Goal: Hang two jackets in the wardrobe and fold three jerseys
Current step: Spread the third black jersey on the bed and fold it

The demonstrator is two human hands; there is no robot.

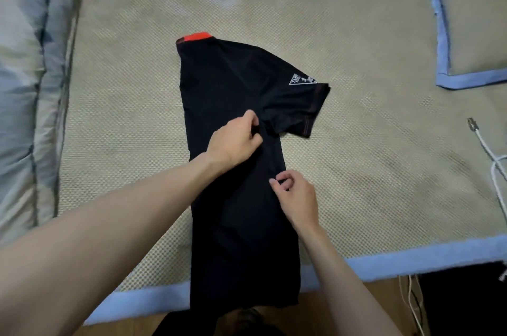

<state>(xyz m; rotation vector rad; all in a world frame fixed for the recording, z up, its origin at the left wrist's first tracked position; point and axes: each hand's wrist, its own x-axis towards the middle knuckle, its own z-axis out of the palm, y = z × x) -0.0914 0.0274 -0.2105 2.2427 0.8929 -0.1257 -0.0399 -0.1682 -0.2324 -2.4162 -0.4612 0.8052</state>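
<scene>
Black jersey [236, 143] lies lengthwise on the bed mat [356, 143], one side already folded in, one sleeve sticking out (right side). My left hand [233, 140] pinches the cloth by the armpit, my right hand [297, 198] pinches the side edge. Sleeve and crosswise folds remain, I reckon.

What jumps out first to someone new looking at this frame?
The black jersey with its orange collar, lying lengthwise mid-frame on the woven bed mat, one sleeve sticking out to the right. Both hands pinch its right edge: the left hand near the armpit, the right hand lower down. A white cable lies at the far right.
</scene>
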